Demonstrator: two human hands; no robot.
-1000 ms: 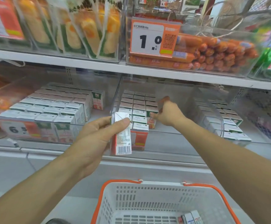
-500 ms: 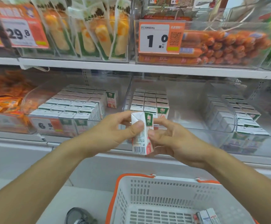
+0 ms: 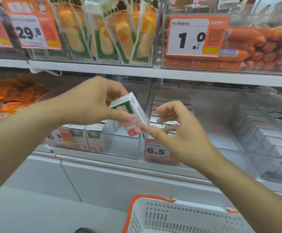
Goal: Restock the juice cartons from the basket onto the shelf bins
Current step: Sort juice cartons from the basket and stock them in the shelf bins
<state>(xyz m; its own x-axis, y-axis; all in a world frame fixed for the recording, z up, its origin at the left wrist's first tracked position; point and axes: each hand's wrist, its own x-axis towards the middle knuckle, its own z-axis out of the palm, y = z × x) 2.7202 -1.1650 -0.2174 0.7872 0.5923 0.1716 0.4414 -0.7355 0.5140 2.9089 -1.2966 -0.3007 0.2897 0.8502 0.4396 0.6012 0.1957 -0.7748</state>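
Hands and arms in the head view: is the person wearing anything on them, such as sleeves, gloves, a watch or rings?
Nothing worn shows. The left hand and right hand are bare, without gloves, and both forearms are uncovered up to the frame edges, so no sleeve is in view. No watch, bracelet or ring is visible on either wrist or the fingers that show.

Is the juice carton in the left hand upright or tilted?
Tilted. The juice carton leans with its top up-left and its red bottom down-right, held by the left hand.
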